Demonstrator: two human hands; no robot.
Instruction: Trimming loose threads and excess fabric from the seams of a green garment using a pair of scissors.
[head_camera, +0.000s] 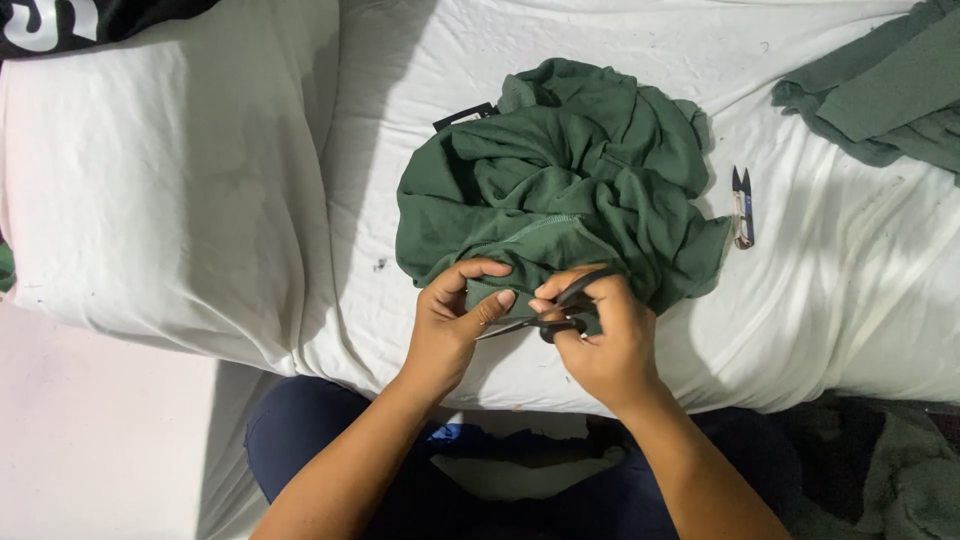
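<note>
The green garment (560, 190) lies bunched in a loose heap on the white sheet (820, 300) in front of us, its near edge right at our hands. Our left hand (450, 320) pinches that near edge, thumb and forefinger curled around a fold of the cloth, the other fingers tucked beneath it. Our right hand (600, 340) grips a pair of black-handled scissors (545, 322), fingers closed through and around the loops, with the blades pointing left toward our left thumb and lying just under the hem. We cannot tell how far apart the blades stand, since our fingers and the cloth cover part of them.

Around the heap, a small thread snipper (742, 208) rests on the sheet just beside the garment's right side, apart from it. A black tag (465, 116) peeks out from under the garment's upper left edge. Further right, near the top corner, another piece of green fabric (885, 90) lies well apart from our work. To the left a large white pillow (160, 170) rises beside the sheet, and a dark cloth with white marking (70, 22) sits at the top left corner. A few dark specks of thread (380, 265) dot the sheet left of the heap. Our dark blue trousers (300, 430) show below our forearms.
</note>
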